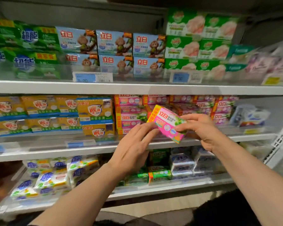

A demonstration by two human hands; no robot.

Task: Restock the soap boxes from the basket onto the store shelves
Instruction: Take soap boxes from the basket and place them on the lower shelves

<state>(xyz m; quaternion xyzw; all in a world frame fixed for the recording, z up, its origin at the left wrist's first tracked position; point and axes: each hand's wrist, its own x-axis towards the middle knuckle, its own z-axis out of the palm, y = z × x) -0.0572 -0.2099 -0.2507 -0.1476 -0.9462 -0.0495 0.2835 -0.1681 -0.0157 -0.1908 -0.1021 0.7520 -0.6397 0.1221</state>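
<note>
The right hand [201, 129] pinches a tilted pink soap box [167, 123] before the middle shelf [39, 154]; the left hand [134, 147], fingers straight, touches its edge. Matching pink stacks [131, 115] look well filled, but this box isn't placed yet, and the basket is out of view.

Setting: retail shop, soap aisle. Three white shelf boards [137, 88] run across the frame, one above another, each packed with boxed and wrapped soap faced outward in stacked rows. Upper left: green packs [28, 46]; upper centre: blue packs with a monkey picture [114, 44]; upper right: green-and-white boxes [198, 38]. Middle left: yellow packs [39, 111]; middle centre: pink boxes [131, 115]. Lower shelf: white-and-blue wrapped bars [52, 176]. Printed price tags [92, 77], one bearing a barcode, sit along the shelf fronts behind clear strips.
</note>
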